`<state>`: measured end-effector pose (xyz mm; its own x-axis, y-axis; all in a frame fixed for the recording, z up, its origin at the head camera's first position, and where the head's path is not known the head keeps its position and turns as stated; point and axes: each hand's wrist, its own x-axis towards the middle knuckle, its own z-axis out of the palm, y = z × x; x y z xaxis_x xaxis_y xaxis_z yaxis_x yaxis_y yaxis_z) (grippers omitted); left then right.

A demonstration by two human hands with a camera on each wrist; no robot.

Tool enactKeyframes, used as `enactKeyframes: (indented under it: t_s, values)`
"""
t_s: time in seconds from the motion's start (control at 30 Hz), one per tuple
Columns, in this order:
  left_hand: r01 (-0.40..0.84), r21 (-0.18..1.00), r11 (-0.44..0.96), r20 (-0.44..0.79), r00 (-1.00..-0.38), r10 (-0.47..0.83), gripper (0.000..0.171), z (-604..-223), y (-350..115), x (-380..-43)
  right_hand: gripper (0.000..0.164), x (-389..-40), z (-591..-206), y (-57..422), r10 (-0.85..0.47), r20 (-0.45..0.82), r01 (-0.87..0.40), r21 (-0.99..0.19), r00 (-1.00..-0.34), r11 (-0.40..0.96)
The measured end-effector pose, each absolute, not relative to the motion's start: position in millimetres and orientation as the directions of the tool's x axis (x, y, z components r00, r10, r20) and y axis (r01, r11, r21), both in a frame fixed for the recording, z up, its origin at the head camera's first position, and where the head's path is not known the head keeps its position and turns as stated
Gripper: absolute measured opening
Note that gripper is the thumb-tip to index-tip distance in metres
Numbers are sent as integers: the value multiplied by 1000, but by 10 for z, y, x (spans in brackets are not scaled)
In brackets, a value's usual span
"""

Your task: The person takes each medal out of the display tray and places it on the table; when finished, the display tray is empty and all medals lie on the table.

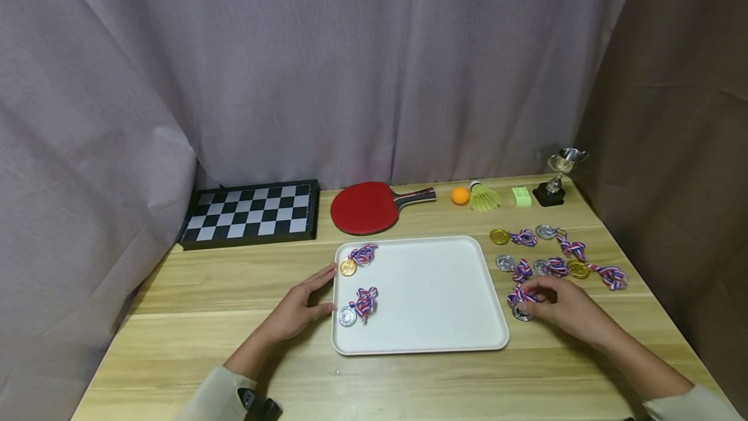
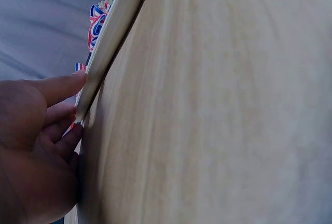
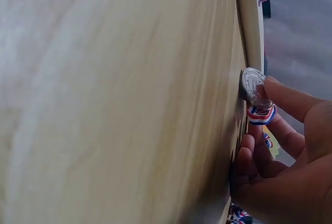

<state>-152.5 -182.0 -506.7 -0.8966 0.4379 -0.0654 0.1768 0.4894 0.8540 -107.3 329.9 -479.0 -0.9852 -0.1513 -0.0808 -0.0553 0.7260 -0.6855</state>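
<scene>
My left hand (image 1: 296, 310) touches the left edge of a white tray (image 1: 432, 297) with its thumb and fingertips, the fingers only loosely bent. On the tray's left side lie a gold medal (image 1: 348, 267) and, nearer me, a silver medal (image 1: 347, 316), each with a bunched striped ribbon. Just off the tray's right edge, my right hand (image 1: 569, 307) pinches another silver medal (image 3: 253, 84) by its rim and ribbon (image 3: 262, 115). That medal is tilted up from the tabletop in the right wrist view. Beyond this hand lie several more gold and silver medals (image 1: 505, 263).
Along the back stand a checkered board (image 1: 251, 213), a red table tennis paddle (image 1: 363, 208), an orange ball (image 1: 460, 195), a yellow shuttlecock (image 1: 484, 197), a small green block (image 1: 521, 197) and a trophy cup (image 1: 558, 177). Grey curtains (image 1: 350, 70) hang behind the wooden table (image 1: 409, 385).
</scene>
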Motion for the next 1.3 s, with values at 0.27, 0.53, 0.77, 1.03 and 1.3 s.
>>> enactKeyframes:
  t_s: [0.27,0.53,0.77,1.03,1.3]
  values:
    - [173,855,489,-68,-897,437,70,-5056,-1821,-1520,38,-1076,-4746,3312,-136,-118,-16,-697,-984,717]
    - [175,851,495,-70,-896,437,69,-5052,-1823,-1522,35,-1081,-4786,3319,-194,-69,-89,-710,-979,699]
    - [177,842,510,-79,-894,441,70,-5056,-1829,-1530,41,-1092,-4731,3320,-189,-103,-61,-710,-977,701]
    - [178,838,516,-84,-893,443,71,-5045,-1829,-1532,40,-1144,-4492,3278,-231,-105,-77,-747,-967,660]
    - [189,841,507,-69,-892,447,71,-5060,-1831,-1529,33,-1295,-4366,2729,-338,-111,-116,-802,-935,585]
